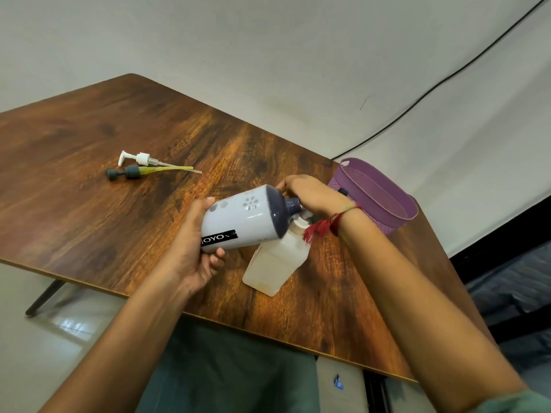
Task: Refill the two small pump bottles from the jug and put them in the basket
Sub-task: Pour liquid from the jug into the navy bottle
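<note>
Leaning white bottle (241,222) in left hand's (190,251) grip, right hand (316,198) clasping its neck over translucent bottle (274,263).

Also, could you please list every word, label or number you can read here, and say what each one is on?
"JOYO": white letters on the black label of the white and purple bottle, which the left hand grips; the first letter is partly cut off at the label's edge.
Small mark right of "JOYO", same label: too blurred to read.
Blue tag low in the picture: too small to read.
No other readable text.
</note>
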